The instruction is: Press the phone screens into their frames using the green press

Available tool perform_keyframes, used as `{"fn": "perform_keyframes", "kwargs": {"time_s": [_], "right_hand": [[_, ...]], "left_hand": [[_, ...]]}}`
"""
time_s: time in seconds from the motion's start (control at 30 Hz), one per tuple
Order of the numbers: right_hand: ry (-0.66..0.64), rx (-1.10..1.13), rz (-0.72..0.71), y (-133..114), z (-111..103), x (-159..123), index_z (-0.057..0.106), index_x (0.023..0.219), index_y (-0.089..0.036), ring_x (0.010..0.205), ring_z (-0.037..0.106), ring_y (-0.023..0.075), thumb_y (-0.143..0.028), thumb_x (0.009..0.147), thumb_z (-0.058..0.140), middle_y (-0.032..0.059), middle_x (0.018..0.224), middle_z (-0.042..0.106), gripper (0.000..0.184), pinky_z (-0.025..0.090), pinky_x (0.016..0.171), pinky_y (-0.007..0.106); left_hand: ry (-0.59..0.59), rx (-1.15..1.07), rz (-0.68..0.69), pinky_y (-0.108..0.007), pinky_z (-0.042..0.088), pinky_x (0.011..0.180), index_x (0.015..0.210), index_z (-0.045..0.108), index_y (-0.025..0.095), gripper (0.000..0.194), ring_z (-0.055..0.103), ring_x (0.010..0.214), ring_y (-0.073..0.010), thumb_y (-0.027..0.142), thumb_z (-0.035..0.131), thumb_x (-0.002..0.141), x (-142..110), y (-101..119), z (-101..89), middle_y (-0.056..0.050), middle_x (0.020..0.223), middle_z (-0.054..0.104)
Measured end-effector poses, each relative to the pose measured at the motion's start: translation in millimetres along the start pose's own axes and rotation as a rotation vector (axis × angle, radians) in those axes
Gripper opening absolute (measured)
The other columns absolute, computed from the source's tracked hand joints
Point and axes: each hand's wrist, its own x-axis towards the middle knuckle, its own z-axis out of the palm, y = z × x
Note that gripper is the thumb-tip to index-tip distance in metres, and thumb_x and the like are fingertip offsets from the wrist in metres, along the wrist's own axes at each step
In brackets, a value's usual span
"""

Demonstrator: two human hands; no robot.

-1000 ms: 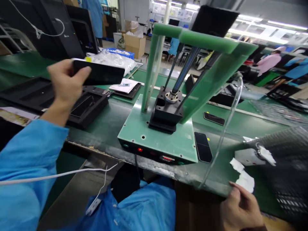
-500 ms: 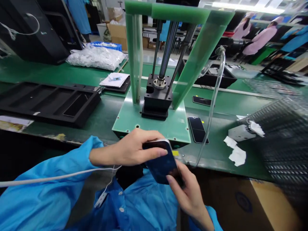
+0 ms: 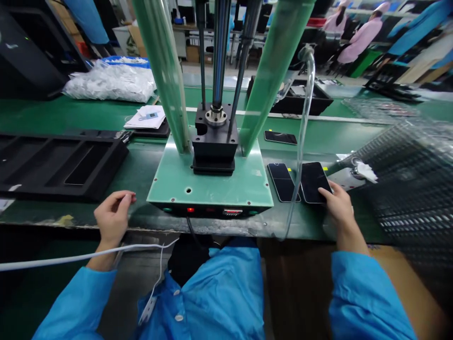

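Left of the press [image 3: 212,186], my left grip [image 3: 112,219]: fingertips together. Right of the press: held phone [image 3: 313,182], screen up, long axis running away from me, far end canted slightly pressward; my right grip [image 3: 340,208] clamps its near corner.

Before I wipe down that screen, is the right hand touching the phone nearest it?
Touching. The head view shows the right hand at the phone's lower right corner, the thumb lying over its front.
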Motion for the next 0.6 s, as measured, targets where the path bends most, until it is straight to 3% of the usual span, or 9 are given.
{"fn": "perform_keyframes", "kwargs": {"time_s": [0.1,0.2,0.33,0.4,0.47,0.53,0.6], "right_hand": [[-0.042,-0.198,-0.011,0,5,11,0.061,0.129,0.008,0.085,0.065,0.0182,-0.027,0.085,0.063,0.0167,0.098,0.068,0.056,0.047,0.082,0.034],[-0.057,-0.498,-0.034,-5,6,14,0.066,0.122,0.008,0.095,0.065,0.0259,-0.034,0.085,0.066,0.0177,0.095,0.068,0.057,0.044,0.086,0.040],[-0.084,-0.898,-0.079,-14,8,11,0.070,0.122,-0.002,0.108,0.063,0.0340,-0.034,0.092,0.065,0.0209,0.110,0.067,0.044,0.041,0.092,0.045],[-0.115,-1.049,-0.091,-20,12,9,0.072,0.120,-0.009,0.108,0.063,0.0352,-0.032,0.093,0.064,0.0209,0.119,0.065,0.036,0.044,0.090,0.044],[-0.158,-1.185,-0.109,-30,18,13,0.073,0.113,-0.012,0.105,0.063,0.0358,-0.035,0.094,0.062,0.0200,0.119,0.066,0.031,0.046,0.086,0.044],[-0.213,-1.286,-0.157,-44,32,27,0.073,0.107,-0.013,0.102,0.064,0.0358,-0.040,0.096,0.058,0.0202,0.113,0.067,0.032,0.048,0.082,0.044],[-0.265,-1.328,-0.250,-58,56,53,0.071,0.109,-0.012,0.104,0.063,0.0353,-0.041,0.098,0.056,0.0206,0.112,0.067,0.035,0.049,0.084,0.043]], "left_hand": [[-0.047,0.071,-0.016,-0.054,0.058,0.066,0.074,0.075,0.050,0.011,0.069,0.069,-0.0318,0.049,0.069,0.066,-7,-14,-8.4,0.008,0.074,0.072],[-0.097,0.121,-0.038,-0.059,0.056,0.075,0.075,0.075,0.054,0.013,0.069,0.078,-0.0355,0.051,0.068,0.064,-11,-19,-7.6,0.008,0.079,0.073],[-0.171,0.259,0.024,-0.061,0.052,0.084,0.085,0.074,0.060,0.020,0.069,0.088,-0.0387,0.054,0.064,0.068,-14,-29,-1.2,0.009,0.090,0.074],[-0.178,0.350,0.158,-0.056,0.054,0.083,0.087,0.076,0.052,0.021,0.070,0.088,-0.0365,0.051,0.060,0.073,-14,-38,-0.1,0.006,0.092,0.075],[-0.171,0.424,0.340,-0.045,0.056,0.077,0.085,0.077,0.034,0.019,0.072,0.083,-0.0310,0.043,0.060,0.080,-14,-48,-0.9,-0.001,0.089,0.076],[-0.179,0.490,0.502,-0.036,0.054,0.072,0.084,0.072,0.022,0.015,0.070,0.076,-0.0250,0.032,0.060,0.087,-14,-54,-2.5,-0.006,0.085,0.074],[-0.203,0.531,0.588,-0.033,0.052,0.073,0.088,0.067,0.018,0.011,0.069,0.076,-0.0230,0.025,0.058,0.091,-14,-56,-3.9,-0.007,0.086,0.073]]}}
